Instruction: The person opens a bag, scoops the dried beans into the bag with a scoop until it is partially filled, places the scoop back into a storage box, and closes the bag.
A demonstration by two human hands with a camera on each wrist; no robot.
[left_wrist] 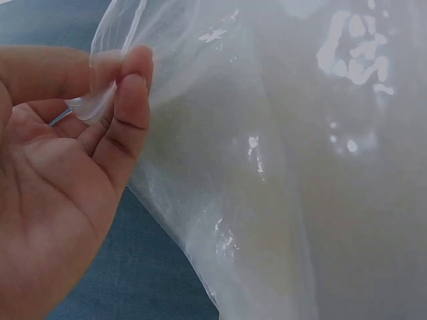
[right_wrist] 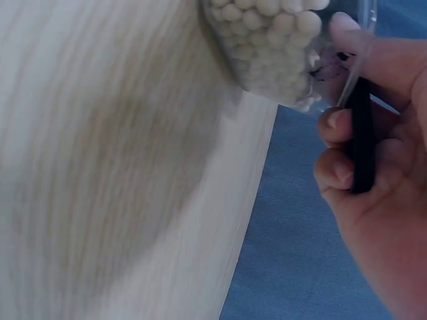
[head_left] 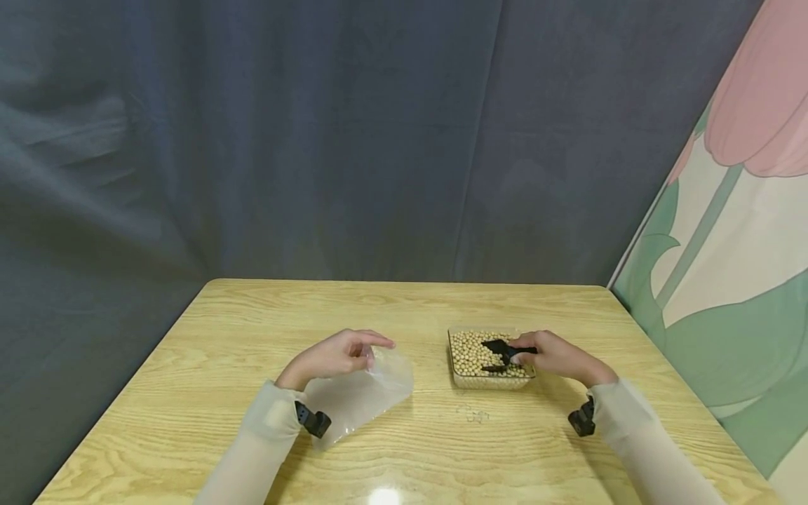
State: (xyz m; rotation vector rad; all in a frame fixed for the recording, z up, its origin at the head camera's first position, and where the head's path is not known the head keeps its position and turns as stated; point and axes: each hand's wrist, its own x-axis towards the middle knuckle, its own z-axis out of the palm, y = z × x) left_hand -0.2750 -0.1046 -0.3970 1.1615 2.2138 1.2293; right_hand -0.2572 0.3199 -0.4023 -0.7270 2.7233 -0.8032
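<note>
My left hand (head_left: 341,353) pinches the rim of a clear plastic bag (head_left: 366,400) between thumb and fingers. The bag hangs from that grip over the left-middle of the table; in the left wrist view its translucent film (left_wrist: 267,173) fills most of the picture. On the right, my right hand (head_left: 555,356) grips the handle of a small black scoop (head_left: 501,348). The scoop's head lies among pale yellow, soybean-like balls (head_left: 468,351) in a clear rectangular container (head_left: 486,384). From the right wrist, the black handle (right_wrist: 362,143) shows under curled fingers, beside the container wall.
Both hands work above a light wood-grain table (head_left: 265,308). A small clear, wrinkled scrap or mark (head_left: 476,415) shows in front of the container. A dark blue-grey curtain (head_left: 353,140) hangs behind the table, and a flower-patterned panel (head_left: 726,280) stands at the right.
</note>
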